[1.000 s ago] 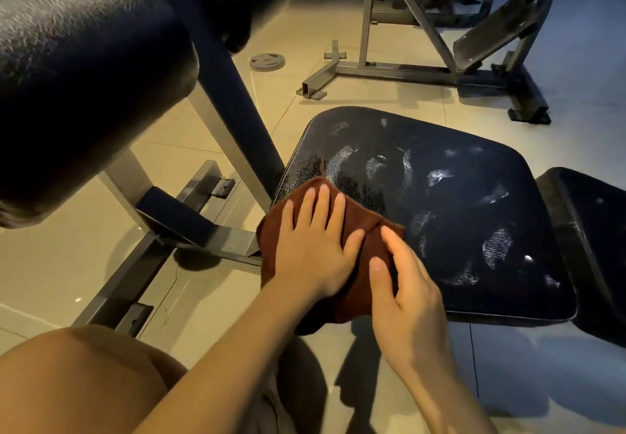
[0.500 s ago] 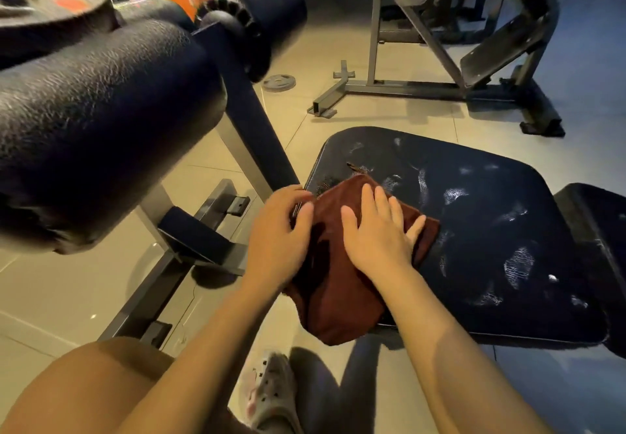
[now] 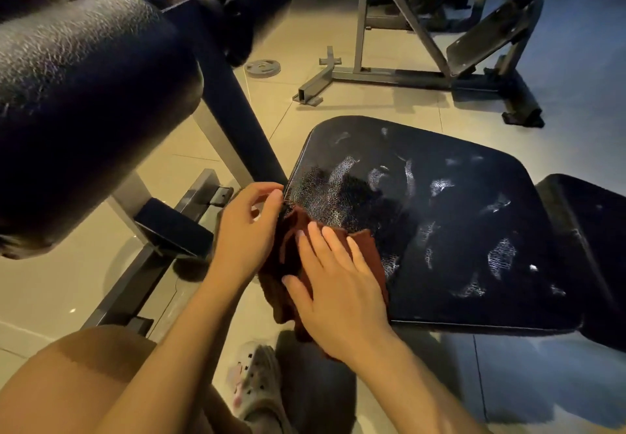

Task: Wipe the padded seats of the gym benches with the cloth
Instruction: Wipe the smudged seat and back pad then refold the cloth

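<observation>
We press one cloth (image 3: 364, 247) flat under our right hand (image 3: 338, 294) at the seat (image 3: 457, 217) near-left corner; left hand (image 3: 247, 240) pinches its edge.

hands (image 3: 291, 264) on cloth (image 3: 367, 247), seat (image 3: 457, 223)

rust-brown cloth (image 3: 366, 247), black streaked seat (image 3: 457, 203)

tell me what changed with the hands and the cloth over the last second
The hands swapped roles: the right hand moved onto the brown cloth and now presses it flat, while the left hand slid off to the seat's near-left corner, fingers curled at the cloth's edge. The cloth bunched toward that corner and hangs over the front edge. The black padded seat stayed put, pale smears still across it.
</observation>
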Available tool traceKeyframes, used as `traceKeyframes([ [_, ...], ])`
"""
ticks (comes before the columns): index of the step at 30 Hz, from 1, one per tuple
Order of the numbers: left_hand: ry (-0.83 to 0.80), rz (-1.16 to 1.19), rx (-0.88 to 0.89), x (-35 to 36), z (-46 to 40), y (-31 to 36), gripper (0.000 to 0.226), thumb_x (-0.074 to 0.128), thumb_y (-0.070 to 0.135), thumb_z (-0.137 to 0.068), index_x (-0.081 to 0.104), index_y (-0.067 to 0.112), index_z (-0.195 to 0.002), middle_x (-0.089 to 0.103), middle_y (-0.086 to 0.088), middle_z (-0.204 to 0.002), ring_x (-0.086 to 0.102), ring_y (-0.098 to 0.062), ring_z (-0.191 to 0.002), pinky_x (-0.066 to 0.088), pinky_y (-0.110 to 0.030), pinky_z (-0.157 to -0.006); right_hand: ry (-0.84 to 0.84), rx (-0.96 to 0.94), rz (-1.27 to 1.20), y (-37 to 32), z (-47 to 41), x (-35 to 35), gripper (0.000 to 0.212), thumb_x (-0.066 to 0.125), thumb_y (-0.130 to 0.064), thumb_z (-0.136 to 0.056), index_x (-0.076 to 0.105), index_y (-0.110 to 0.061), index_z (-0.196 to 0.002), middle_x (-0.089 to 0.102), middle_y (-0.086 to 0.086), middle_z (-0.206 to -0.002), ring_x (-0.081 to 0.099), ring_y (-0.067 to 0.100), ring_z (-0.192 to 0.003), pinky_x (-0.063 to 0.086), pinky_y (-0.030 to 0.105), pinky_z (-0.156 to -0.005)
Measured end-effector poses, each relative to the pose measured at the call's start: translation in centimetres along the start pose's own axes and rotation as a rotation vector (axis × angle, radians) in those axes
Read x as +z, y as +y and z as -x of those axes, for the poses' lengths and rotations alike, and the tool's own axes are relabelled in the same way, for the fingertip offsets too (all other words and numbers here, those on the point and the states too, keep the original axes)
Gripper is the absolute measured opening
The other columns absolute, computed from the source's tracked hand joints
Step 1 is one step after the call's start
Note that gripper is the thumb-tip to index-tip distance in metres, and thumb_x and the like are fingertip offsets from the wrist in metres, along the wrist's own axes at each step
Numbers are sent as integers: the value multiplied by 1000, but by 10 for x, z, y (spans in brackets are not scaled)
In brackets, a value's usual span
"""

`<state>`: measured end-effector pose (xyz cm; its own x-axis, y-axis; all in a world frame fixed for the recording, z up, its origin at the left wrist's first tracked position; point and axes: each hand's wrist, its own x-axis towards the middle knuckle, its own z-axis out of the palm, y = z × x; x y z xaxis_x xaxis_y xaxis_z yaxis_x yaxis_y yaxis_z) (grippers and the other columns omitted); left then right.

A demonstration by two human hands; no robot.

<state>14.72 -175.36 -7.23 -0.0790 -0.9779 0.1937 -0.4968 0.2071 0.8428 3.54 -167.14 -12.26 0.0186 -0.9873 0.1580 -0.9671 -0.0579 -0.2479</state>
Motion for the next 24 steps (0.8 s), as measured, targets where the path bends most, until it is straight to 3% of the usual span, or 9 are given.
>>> traceKeyframes([
  [4, 11, -68, 66, 13, -1, -5, 20, 51, 24, -99, 67, 21, -110, 59, 16, -102, 51, 2, -97, 38, -19, -89, -2, 293, 22, 62, 14, -15, 83, 1, -66, -89, 18, -22, -156, 14, 0, -163, 11, 17, -151, 2, 38, -121],
  [6, -4, -80, 87, 17, -3, -10, 21, 51, 23, -99, 68, 19, -111, 60, 15, -104, 51, 1, -100, 37, -21, -90, -17, 469, 67, 101, 23, -30, 82, -1, -69, -92, 16, -21, -157, 10, 1, -164, 8, 19, -151, 3, 43, -121],
  [9, -30, -76, 82, 24, -5, -17, 25, 47, 25, -101, 65, 19, -118, 58, 13, -112, 47, 2, -103, 35, -17, -90, -120, 603, 94, 128, 32, -45, 88, -3, -67, -82, 7, -23, -157, 2, 1, -165, 0, 19, -151, 0, 47, -122],
  [12, -36, -37, 136, 34, -4, -21, 28, 41, 36, -99, 60, 26, -117, 55, 15, -117, 44, 8, -106, 27, -1, -88, -110, 554, 133, 111, 28, -40, 81, -7, -69, -89, 7, -27, -157, 5, -1, -165, 2, 22, -151, 0, 53, -120],
  [16, -46, 58, 182, 40, -8, -18, 29, 36, 40, -94, 55, 34, -115, 53, 22, -117, 43, 21, -107, 26, 2, -92, 18, 213, 56, 51, 10, -14, 67, 19, -58, -95, 40, -23, -148, 36, 3, -156, 31, 28, -145, 15, 56, -118],
  [19, -73, 51, 250, 41, -9, -16, 31, 37, 38, -95, 55, 31, -119, 52, 25, -116, 43, 21, -108, 28, 2, -92, 16, 44, -40, 15, -3, 0, 65, 25, -54, -95, 42, -18, -147, 35, 3, -157, 23, 25, -148, 8, 51, -120],
  [22, -137, -22, 312, 41, -9, -17, 42, 35, 48, -94, 56, 27, -124, 54, 16, -124, 46, 11, -113, 28, -1, -95, 48, 129, -38, 25, 0, -5, 67, 22, -58, -96, 41, -20, -148, 35, 1, -156, 25, 19, -147, 13, 46, -120],
  [24, -173, -81, 335, 43, -9, -20, 52, 33, 55, -91, 58, 25, -125, 51, 15, -128, 43, 4, -121, 28, -11, -102, 61, 278, -16, 50, 11, -15, 75, 10, -65, -93, 29, -24, -153, 24, -1, -161, 17, 17, -149, 3, 41, -119],
])
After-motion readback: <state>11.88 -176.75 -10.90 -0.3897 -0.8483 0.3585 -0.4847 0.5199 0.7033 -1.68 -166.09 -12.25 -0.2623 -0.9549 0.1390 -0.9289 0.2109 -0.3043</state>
